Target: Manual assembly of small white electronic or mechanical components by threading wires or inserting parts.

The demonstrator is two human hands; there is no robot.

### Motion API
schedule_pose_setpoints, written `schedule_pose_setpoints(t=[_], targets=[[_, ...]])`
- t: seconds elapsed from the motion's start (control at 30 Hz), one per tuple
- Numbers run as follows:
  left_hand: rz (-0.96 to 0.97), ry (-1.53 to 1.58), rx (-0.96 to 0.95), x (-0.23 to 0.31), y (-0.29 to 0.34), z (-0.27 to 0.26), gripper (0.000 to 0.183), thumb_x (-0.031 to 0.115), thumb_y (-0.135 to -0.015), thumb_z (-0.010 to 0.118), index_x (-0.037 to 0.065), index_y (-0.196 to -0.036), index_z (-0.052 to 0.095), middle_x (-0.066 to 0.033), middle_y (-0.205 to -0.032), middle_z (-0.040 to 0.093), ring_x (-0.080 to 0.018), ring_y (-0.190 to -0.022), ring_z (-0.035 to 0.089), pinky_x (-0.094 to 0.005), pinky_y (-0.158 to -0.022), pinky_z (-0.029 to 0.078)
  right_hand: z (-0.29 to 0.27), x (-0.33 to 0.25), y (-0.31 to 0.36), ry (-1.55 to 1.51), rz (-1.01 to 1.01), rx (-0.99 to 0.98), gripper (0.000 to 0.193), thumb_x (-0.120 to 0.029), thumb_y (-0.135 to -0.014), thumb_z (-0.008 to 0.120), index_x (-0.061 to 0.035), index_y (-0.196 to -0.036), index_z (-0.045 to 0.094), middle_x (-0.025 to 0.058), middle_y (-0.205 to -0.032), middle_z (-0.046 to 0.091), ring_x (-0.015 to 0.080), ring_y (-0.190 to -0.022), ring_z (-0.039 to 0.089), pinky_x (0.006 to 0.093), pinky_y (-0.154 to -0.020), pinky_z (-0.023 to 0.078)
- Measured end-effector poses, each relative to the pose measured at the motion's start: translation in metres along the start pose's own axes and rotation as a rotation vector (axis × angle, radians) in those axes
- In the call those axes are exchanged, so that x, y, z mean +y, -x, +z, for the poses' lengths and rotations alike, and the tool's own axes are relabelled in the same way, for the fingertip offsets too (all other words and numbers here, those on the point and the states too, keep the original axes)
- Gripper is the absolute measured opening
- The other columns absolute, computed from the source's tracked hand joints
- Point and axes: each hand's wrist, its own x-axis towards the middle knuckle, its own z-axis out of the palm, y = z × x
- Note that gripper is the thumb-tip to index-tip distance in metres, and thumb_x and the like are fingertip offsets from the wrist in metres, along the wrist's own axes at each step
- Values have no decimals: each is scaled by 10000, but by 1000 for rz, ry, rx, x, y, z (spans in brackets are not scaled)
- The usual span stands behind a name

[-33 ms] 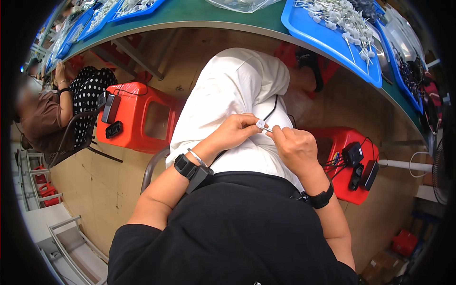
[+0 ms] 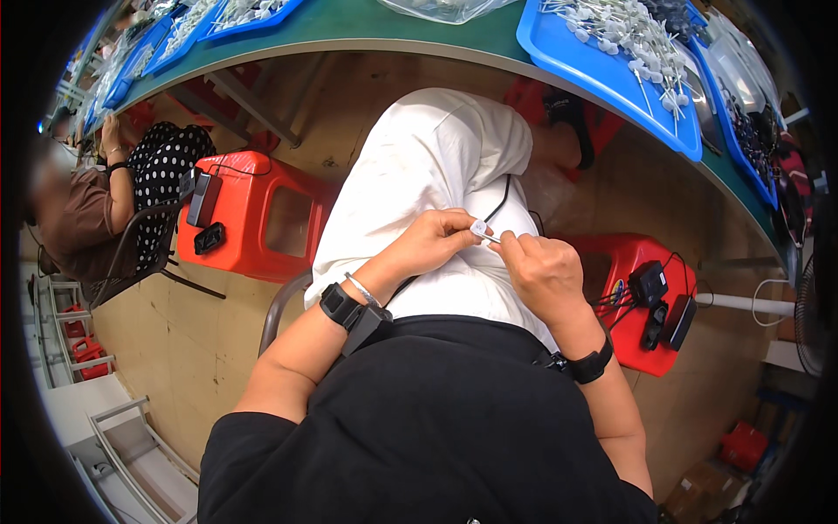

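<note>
Over my lap, both hands meet at a small white plastic piece (image 2: 478, 227) with a rounded head. My left hand (image 2: 434, 241) pinches this piece between thumb and fingertips. From the right, my right hand (image 2: 543, 269) closes its fingers on a thin pale rod (image 2: 493, 238) whose end meets the white piece. I cannot tell whether the rod is part of that piece or a separate tool. The rod's other end is hidden inside my right hand.
A green table (image 2: 349, 28) curves across the top, bearing a blue tray (image 2: 559, 54) of white stemmed pieces (image 2: 642, 57). Red stools stand at my left (image 2: 249, 249) and right (image 2: 633, 336), with black devices and cables on them. A seated person (image 2: 92, 201) is at far left.
</note>
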Motion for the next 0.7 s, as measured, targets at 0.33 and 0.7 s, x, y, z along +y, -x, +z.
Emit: schedule_pose_setpoints(t=[0.33, 0.7], targets=[[-6, 89, 2, 3, 2, -1, 193, 127, -982, 640, 3, -1093, 737, -28, -952, 661, -84, -870, 589, -241, -789, 472, -1, -3, -2, -44, -26, 89, 250, -285, -886, 703, -55, -973, 658, 2, -606, 476, 136, -493, 534, 295, -468, 422], [-6, 91, 30, 3, 1, 0, 179, 110, -970, 654, 6, -1087, 741, -27, -950, 659, -78, -873, 593, -230, -778, 471, 0, -2, -1, -32, 25, 44, 234, -289, -903, 699, -65, -914, 635, 12, -584, 472, 146, -461, 537, 296, -456, 431]])
